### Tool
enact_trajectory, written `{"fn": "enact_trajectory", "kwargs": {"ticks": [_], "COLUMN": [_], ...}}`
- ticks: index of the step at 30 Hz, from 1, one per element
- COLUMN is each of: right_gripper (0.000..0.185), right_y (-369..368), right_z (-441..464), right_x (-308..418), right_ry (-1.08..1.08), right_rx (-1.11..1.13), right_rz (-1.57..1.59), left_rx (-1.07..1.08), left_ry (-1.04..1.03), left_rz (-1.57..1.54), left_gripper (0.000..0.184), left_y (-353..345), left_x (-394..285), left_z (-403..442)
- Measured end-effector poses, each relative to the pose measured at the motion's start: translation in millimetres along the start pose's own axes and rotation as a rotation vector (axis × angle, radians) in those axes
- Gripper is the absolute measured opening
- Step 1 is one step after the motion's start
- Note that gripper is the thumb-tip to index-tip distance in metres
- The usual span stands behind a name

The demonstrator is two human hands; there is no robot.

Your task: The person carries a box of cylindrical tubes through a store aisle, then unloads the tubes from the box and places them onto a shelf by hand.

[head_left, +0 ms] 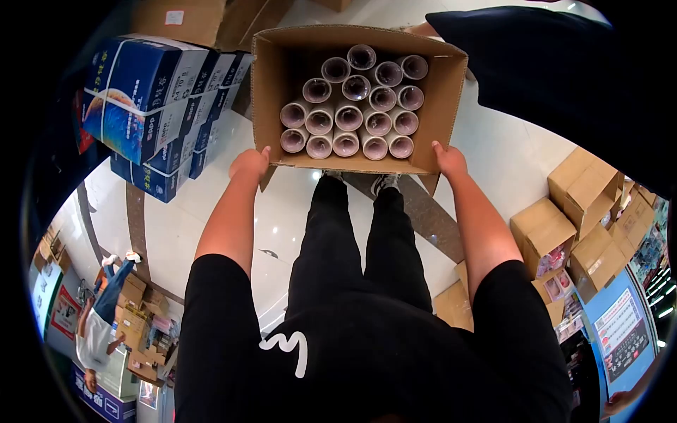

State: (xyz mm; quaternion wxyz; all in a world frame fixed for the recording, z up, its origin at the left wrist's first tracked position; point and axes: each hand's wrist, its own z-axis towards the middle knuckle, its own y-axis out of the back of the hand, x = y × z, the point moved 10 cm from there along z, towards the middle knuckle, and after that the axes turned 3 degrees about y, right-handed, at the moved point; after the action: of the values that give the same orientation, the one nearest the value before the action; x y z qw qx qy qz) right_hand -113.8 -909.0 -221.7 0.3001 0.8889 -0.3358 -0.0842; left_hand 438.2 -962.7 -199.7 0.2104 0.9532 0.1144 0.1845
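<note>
An uncapped cardboard box (282, 74) is in front of my body, its open side facing me. My left hand (250, 162) grips its near left corner, thumb over the edge. At the near right corner, my right hand (449, 159) holds the box the same way. Inside lie several white cylinders (348, 116) stacked in rows, their round, hollow-looking ends toward me, shiny and pinkish. I cannot make out whether they are rolls or stacked cups. Box flaps hang down beside both hands.
Blue strapped paper cartons (134, 106) are stacked at the left. Another person in dark clothing (543, 63) stands close at the far right of the box. Cardboard boxes (543, 229) sit at the right. A person in a white shirt (97, 342) is at the lower left.
</note>
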Motion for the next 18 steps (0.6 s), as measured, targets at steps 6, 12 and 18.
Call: {"fn": "enact_trajectory", "kwargs": {"ticks": [6, 12, 18], "right_gripper": [0.062, 0.056, 0.053], "right_y": [-1, 16, 47], "right_z": [5, -1, -54], "right_x": [6, 12, -4], "right_ry": [0.046, 0.15, 0.19], "right_rx": [0.134, 0.143, 0.128], "right_rz": [-0.257, -0.267, -0.264], "left_rx": [0.074, -0.009, -0.053], "left_ry": [-0.145, -0.373, -0.449], "left_rz": [0.119, 0.136, 0.119], "left_gripper": [0.055, 0.053, 0.052], "left_y": [8, 9, 22], "left_x": [-11, -20, -4], "left_z": [-2, -9, -66]}}
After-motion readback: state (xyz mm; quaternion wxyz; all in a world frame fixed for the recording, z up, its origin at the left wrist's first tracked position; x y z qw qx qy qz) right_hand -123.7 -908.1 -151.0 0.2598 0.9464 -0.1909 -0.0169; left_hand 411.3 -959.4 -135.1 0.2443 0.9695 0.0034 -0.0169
